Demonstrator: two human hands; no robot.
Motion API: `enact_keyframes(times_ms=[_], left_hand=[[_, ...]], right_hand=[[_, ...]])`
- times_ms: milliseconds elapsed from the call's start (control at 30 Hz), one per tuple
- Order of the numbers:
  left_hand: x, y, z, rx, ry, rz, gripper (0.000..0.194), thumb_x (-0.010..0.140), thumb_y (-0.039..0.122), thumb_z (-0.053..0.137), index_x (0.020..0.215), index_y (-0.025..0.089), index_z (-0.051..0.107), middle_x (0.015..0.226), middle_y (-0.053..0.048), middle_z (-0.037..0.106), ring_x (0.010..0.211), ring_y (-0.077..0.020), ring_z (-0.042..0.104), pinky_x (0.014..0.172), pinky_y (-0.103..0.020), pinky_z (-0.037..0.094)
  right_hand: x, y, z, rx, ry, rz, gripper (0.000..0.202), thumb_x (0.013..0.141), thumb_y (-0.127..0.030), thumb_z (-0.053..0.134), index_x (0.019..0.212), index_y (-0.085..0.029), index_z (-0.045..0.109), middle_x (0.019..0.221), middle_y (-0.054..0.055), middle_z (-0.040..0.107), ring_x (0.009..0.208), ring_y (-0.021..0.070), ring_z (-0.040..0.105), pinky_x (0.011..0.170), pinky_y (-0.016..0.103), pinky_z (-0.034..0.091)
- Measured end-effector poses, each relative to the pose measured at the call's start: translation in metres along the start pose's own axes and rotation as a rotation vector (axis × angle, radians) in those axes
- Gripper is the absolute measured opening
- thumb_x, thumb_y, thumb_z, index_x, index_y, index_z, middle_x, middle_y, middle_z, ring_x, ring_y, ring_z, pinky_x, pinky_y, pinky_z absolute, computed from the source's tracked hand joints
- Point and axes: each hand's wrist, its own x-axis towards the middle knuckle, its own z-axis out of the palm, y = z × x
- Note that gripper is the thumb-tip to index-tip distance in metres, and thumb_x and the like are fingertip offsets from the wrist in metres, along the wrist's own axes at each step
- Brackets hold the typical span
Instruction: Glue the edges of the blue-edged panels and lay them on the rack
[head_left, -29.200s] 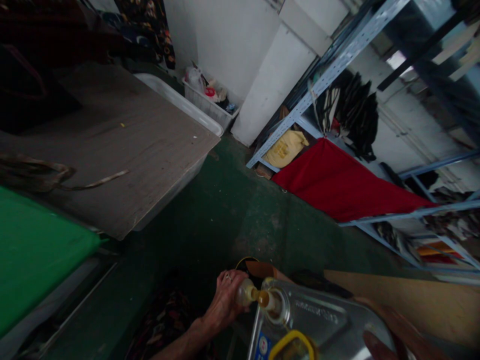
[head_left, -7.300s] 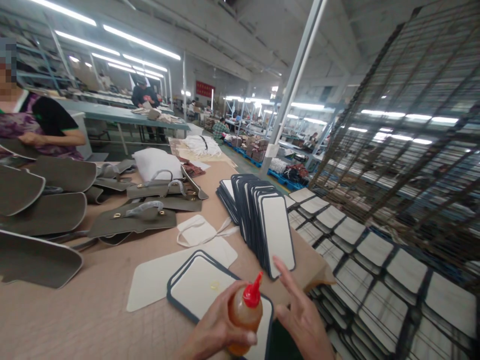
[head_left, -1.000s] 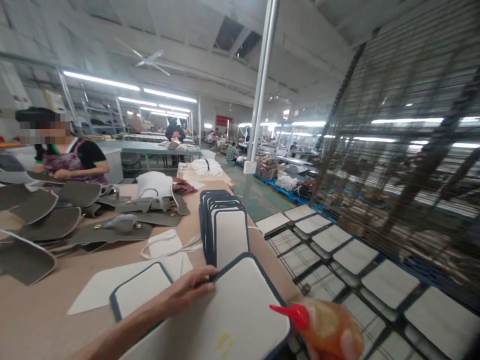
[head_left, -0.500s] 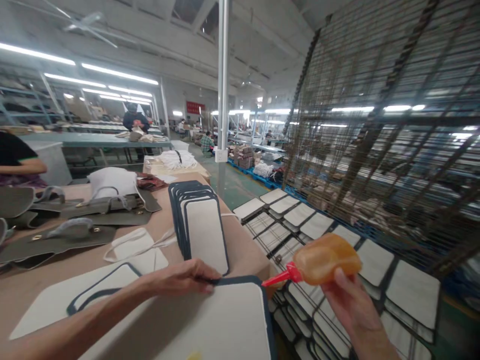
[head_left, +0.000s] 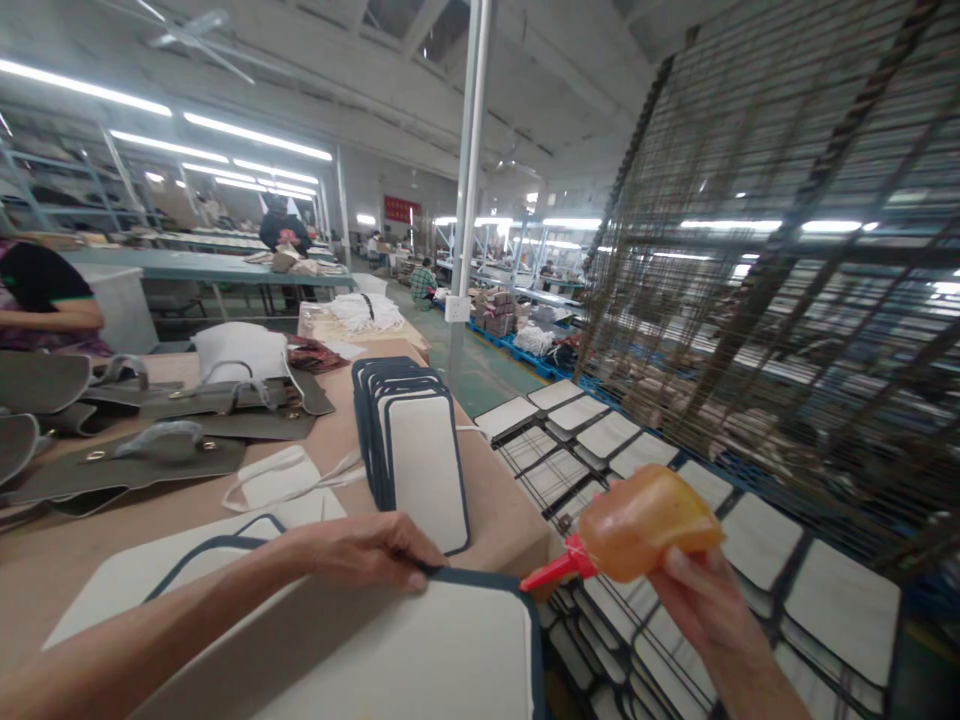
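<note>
My left hand (head_left: 375, 552) pinches the far edge of a large cream panel (head_left: 420, 640) with a dark blue border. In my right hand (head_left: 694, 590) is an amber squeeze bottle (head_left: 645, 522) with a red nozzle, tipped to the left. The nozzle's tip meets the panel's border at its far right corner, or hovers just over it; I cannot tell which. Beyond my left hand leans a stack of smaller blue-edged panels (head_left: 427, 470). More pale pieces (head_left: 187, 560) lie under and beside my left forearm.
Rows of pale panels lie on a wire rack (head_left: 607, 440) to the right, below a tall mesh frame (head_left: 780, 220). Grey bag pieces (head_left: 142, 460) cover the brown table (head_left: 510, 505) at left. A metal post (head_left: 471, 150) rises ahead. Co-workers (head_left: 45, 295) are farther off.
The view has turned slightly left, so the surroundings sit farther right. The bottle's red tip stays at the panel's corner, and the panel's far edge appears a little lower.
</note>
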Motion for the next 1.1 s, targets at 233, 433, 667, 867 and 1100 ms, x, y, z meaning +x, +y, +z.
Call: enact_keyframes(times_ms=[233,433,667,867,1100], left_hand=[[-0.007,-0.007,-0.004,-0.076,-0.163,-0.120,0.034,0.078,0.047,0.061,0.080,0.016,0.074,0.065,-0.002,0.064,0.067,-0.0208,0.057,0.066,-0.025,0.047],[-0.010,-0.007,-0.008,-0.101,-0.205,-0.138,0.040,0.084,0.047,0.055,0.097,0.014,0.073,0.083,-0.004,0.067,0.081,-0.0233,0.059,0.080,-0.028,0.045],[-0.011,-0.009,-0.010,-0.127,-0.203,-0.140,0.042,0.083,0.049,0.055,0.103,0.016,0.072,0.089,-0.004,0.069,0.087,-0.0244,0.059,0.083,-0.028,0.044],[-0.014,-0.009,-0.012,-0.070,-0.173,-0.156,0.042,0.085,0.049,0.053,0.103,0.016,0.071,0.087,-0.003,0.068,0.083,-0.0223,0.058,0.078,-0.025,0.044],[-0.016,-0.014,-0.015,-0.063,-0.169,-0.143,0.041,0.085,0.047,0.052,0.104,0.016,0.071,0.089,-0.004,0.068,0.087,-0.0246,0.059,0.080,-0.027,0.045]], right_hand=[[-0.006,0.001,0.012,-0.003,-0.003,0.034,0.059,0.056,-0.030,0.082,0.112,-0.029,0.062,0.108,0.008,0.068,0.111,0.0311,0.056,0.101,0.053,0.036],[-0.008,-0.001,0.021,-0.045,-0.004,0.026,0.060,0.058,-0.034,0.081,0.115,-0.029,0.061,0.107,0.010,0.068,0.112,0.0323,0.056,0.099,0.055,0.037],[-0.006,0.006,0.012,-0.075,-0.032,-0.009,0.061,0.058,-0.034,0.080,0.116,-0.030,0.060,0.108,0.010,0.068,0.110,0.0334,0.057,0.098,0.055,0.038],[-0.013,0.003,0.021,-0.048,0.023,0.007,0.066,0.056,-0.035,0.082,0.117,-0.032,0.059,0.108,0.008,0.068,0.113,0.0318,0.055,0.099,0.053,0.037],[-0.024,0.004,0.018,-0.090,0.043,0.050,0.064,0.058,-0.038,0.080,0.117,-0.032,0.059,0.110,0.008,0.067,0.115,0.0324,0.054,0.101,0.054,0.036]])
